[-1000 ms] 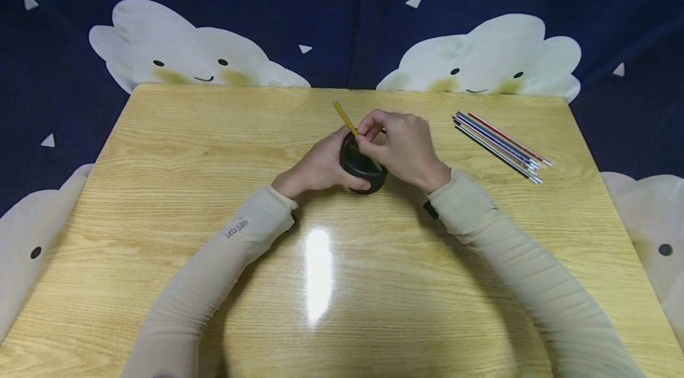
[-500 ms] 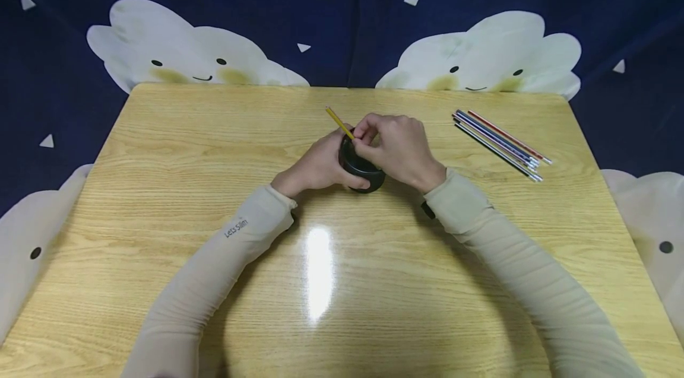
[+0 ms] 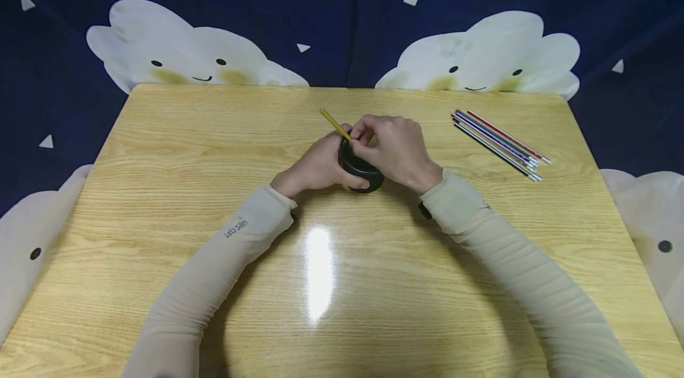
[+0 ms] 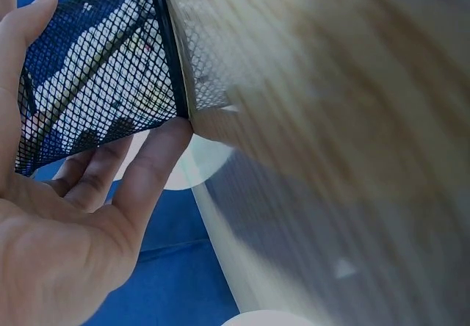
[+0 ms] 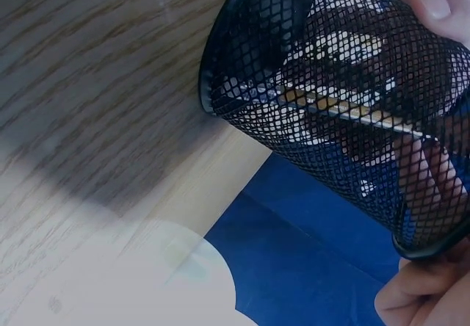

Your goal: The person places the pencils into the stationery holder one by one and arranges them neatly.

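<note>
Settling the yellow pencil in the mesh cup seems underway: the right hand is pinching it, the left hand is gripping the cup toward the worktop's far edge; the next move is likely calling for release.

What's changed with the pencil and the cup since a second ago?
The right hand edged left, and its slim yellow pencil tipped further left, upper end lower in view. Nothing was released; the left hand still holds the black cylindrical mesh cup.
</note>
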A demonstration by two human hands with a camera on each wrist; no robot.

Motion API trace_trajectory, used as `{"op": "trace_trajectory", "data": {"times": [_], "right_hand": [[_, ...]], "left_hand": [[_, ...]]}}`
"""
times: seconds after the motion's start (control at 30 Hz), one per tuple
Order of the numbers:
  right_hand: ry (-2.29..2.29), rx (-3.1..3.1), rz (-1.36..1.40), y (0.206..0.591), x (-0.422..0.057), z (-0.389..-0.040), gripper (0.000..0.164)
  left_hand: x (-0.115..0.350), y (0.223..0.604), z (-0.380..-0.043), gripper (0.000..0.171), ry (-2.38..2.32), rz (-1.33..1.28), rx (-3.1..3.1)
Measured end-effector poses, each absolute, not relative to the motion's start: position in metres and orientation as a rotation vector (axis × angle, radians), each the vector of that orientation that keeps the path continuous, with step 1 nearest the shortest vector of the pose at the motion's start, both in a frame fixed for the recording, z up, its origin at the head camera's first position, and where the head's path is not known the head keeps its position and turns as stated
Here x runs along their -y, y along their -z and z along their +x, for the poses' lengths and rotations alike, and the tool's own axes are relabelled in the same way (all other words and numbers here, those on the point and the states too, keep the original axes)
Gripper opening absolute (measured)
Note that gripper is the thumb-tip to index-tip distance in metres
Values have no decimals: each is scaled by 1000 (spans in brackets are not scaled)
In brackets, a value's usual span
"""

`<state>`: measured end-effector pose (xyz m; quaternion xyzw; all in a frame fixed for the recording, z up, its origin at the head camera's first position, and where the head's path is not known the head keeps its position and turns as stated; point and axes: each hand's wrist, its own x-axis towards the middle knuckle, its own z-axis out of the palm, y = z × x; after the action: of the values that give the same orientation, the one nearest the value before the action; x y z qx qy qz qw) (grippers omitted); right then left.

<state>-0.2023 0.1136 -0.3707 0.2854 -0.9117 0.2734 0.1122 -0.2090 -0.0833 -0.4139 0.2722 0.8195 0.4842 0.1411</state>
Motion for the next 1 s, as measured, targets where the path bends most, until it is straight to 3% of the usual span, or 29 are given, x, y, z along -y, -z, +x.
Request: {"op": "trace_trajectory", "data": {"times": [1.0], "right_hand": [[-947,2455,819,360,-139,-195,4]], "left_hand": [[83,413,-210,83,-1393,763,-2401]]}}
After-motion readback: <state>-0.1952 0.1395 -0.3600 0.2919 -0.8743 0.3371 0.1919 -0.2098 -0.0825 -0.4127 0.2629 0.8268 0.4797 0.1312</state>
